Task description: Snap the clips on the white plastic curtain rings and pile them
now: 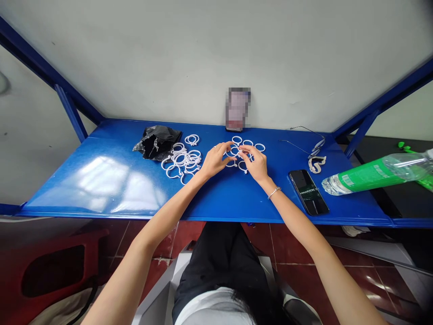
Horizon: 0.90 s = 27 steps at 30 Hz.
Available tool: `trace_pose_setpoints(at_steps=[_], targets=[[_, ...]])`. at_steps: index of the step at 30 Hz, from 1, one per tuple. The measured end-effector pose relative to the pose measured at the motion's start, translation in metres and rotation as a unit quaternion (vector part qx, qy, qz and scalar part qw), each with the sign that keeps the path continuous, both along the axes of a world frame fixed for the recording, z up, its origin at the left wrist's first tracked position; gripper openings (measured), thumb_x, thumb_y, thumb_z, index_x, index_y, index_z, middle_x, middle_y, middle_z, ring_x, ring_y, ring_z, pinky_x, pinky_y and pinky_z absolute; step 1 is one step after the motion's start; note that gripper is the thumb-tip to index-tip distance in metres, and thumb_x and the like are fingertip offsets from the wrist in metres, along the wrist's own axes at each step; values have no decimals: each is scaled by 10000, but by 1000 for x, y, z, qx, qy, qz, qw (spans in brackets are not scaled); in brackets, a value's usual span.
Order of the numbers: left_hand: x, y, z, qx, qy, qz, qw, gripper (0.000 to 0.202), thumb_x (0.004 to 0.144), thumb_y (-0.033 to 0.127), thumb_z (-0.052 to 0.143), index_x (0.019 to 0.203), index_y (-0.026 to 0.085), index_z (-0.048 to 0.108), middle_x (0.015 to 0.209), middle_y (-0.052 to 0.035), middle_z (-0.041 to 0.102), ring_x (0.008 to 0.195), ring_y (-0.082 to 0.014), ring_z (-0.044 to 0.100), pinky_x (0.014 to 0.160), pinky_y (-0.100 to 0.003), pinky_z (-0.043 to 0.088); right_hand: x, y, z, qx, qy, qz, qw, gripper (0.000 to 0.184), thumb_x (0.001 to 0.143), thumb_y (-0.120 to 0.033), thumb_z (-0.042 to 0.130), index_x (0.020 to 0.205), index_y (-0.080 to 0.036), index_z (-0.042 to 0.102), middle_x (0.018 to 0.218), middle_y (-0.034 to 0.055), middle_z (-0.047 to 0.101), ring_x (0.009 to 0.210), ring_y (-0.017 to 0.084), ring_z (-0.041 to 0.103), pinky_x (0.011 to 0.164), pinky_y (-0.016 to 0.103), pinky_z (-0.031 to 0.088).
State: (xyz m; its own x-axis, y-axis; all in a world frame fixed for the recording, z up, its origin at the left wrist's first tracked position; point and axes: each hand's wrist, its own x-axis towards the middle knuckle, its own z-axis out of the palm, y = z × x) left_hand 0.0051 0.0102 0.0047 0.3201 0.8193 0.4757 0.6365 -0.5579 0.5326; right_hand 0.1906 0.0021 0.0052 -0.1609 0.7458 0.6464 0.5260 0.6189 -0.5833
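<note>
My left hand (215, 159) is curled at the left side of a white plastic ring (234, 151), with thumb and fingertips at its edges. From the right, my right hand (256, 163) pinches the knobbed end of that ring. Both hands are just above a loose group of similar rings, among them one ring (260, 147) by my right fingers and another ring (237, 140) behind my fingertips. My fingers partly cover several of them. Left of my left hand lies a heaped pile of white rings (180, 158), with small round knobs at their ends.
A crumpled black plastic bag (162, 139) lies behind the pile on the blue table (216, 198). One phone (238, 109) leans on the wall; a dark phone (309, 192) lies at right. Glasses (317, 145), a white-banded object (317, 164) and a green-labelled bottle (375, 175) are farther right.
</note>
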Motion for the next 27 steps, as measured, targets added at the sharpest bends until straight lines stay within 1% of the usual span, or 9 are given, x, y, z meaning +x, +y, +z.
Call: trace_pose_setpoints(at_steps=[4,11,14,19,23,27], targets=[[0,0,0,-1,-6,3,1000,431,887,354,679,1270,207,548,1042,-64,687,982,-191,647,866,-297,496,0,-1,2,0,0,-13,1000,198,950,-416,579,985,-259,695,965,44,759,817,214,709,776,372,594],[0,0,-3,36,-2,5,999,480,864,396,704,1271,194,550,1019,-62,694,950,-178,658,823,-273,508,1,0,-1,28,-3,-35,999,192,952,-387,583,916,-234,692,897,45,758,740,199,687,703,349,571],[0,0,-5,63,6,3,998,486,880,429,676,1281,188,543,1034,-71,699,954,-176,669,812,-264,518,1,1,-2,52,1,-34,998,169,952,-347,589,887,-222,683,879,44,761,732,191,688,680,332,565],[-1,0,-5,89,11,-11,996,529,915,430,629,1363,191,481,1127,-96,697,1042,-189,663,836,-270,535,1,1,-3,75,4,-29,997,111,937,-285,614,863,-225,672,859,37,757,726,188,686,662,322,557],[-1,0,-5,113,6,-14,994,485,910,431,633,1309,177,525,1088,-94,702,1004,-188,667,827,-273,542,2,2,-3,78,-2,-31,996,112,936,-273,612,843,-226,654,848,35,750,718,187,677,663,326,551],[-1,-1,-5,110,2,-16,994,473,907,437,634,1287,173,538,1054,-89,702,973,-182,668,801,-265,546,2,2,-4,98,1,-23,995,112,933,-250,616,827,-220,630,823,33,741,710,183,668,651,318,543]])
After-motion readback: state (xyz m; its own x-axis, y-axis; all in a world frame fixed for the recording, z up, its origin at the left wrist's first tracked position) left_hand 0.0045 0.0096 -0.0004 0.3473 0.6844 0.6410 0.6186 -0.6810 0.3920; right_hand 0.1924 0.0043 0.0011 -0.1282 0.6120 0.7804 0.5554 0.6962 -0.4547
